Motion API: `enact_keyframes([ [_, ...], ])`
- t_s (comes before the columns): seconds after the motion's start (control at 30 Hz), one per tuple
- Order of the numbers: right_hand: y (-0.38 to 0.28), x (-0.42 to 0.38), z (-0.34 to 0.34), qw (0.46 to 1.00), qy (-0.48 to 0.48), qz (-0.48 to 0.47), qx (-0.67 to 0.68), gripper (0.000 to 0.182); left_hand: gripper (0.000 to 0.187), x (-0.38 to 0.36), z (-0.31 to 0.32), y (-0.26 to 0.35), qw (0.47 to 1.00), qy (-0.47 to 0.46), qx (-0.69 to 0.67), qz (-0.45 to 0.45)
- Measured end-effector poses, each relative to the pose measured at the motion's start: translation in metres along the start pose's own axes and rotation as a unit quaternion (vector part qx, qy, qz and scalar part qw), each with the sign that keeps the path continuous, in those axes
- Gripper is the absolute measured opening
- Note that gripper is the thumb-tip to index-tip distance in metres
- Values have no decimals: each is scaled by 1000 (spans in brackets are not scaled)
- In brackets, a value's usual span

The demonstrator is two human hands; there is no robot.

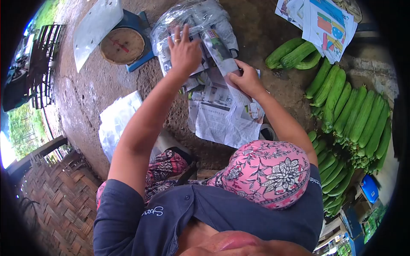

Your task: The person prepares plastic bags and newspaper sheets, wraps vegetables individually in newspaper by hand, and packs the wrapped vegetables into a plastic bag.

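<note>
My left hand point(185, 51) has its fingers spread over a bundle point(166, 55) of newspaper and clear plastic, and a ring shows on one finger. My right hand point(247, 80) grips the side of a long newspaper-wrapped roll point(220, 53) between thumb and fingers. What lies inside the roll is hidden. Below the hands, open newspaper sheets point(213, 121) lie near my knees. At the right are rows of long green ribbed vegetables point(367, 115), and a few more green vegetables point(294, 55) rest nearer the bundle.
A blue scale point(124, 45) with a round dial and metal pan point(96, 32) stands at the upper left. White plastic sheets point(117, 121) lie left of my left forearm. Printed papers point(326, 27) are at the upper right. A woven panel point(55, 200) is at the lower left.
</note>
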State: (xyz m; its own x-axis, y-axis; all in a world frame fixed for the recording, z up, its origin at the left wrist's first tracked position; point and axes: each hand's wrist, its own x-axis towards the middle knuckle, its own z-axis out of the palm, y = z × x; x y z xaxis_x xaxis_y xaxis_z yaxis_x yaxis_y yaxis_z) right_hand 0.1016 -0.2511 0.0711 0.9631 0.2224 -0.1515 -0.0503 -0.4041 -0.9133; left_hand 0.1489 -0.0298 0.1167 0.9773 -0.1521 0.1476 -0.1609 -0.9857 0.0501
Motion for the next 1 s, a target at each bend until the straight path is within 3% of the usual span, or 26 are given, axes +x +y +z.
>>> enact_keyframes([
  [0.03, 6, 8, 7, 1000, 5, -6, 0, 62, 37, 9, 11, -12, 1000, -2, 29, 1],
  [0.17, -1, 34, 25, 999, 23, -13, -23, 65, 36, 31, 38, -49, 996, 16, -69, 50],
  [0.2, -11, 43, 28, 998, 40, -16, -44, 60, 36, 31, 36, -47, 993, 17, -107, 42],
  [0.27, -21, 70, 37, 999, -14, 29, 36, 46, 36, 26, 25, -41, 974, -10, -226, 20],
  [0.33, -23, 98, 52, 1000, 9, 8, 11, 36, 34, 17, 26, -40, 973, 6, -225, 42],
  [0.37, -35, 102, 49, 998, 4, 14, 67, 33, 29, 18, 21, -41, 958, -44, -281, 24],
  [0.43, -21, 139, 62, 988, -21, -14, -154, 40, 22, 15, 28, -47, 959, 9, -266, 100],
  [0.47, -27, 142, 62, 973, -6, -27, -231, 42, 21, 14, 10, -33, 952, -31, -299, 50],
  [0.5, -25, 148, 67, 963, -17, -41, -264, 45, 22, 14, 11, -37, 957, -31, -281, 72],
  [0.57, -28, 129, 62, 978, 23, -17, -207, 52, 27, 14, 13, -41, 962, -58, -258, 69],
  [0.7, -18, 65, 23, 980, 61, -83, -169, 50, 38, 4, 1, -32, 971, -119, -206, 18],
  [0.8, 7, 6, -26, 967, 140, -141, -160, 41, 47, -17, 22, -40, 989, 19, -92, 112],
  [0.93, 2, -87, -104, 950, 247, -94, -166, 31, 55, -40, 6, -22, 989, 86, -77, 95],
  [1.0, -20, -137, -137, 938, 300, -30, -168, 30, 59, -55, 1, -13, 993, 60, -94, 44],
])
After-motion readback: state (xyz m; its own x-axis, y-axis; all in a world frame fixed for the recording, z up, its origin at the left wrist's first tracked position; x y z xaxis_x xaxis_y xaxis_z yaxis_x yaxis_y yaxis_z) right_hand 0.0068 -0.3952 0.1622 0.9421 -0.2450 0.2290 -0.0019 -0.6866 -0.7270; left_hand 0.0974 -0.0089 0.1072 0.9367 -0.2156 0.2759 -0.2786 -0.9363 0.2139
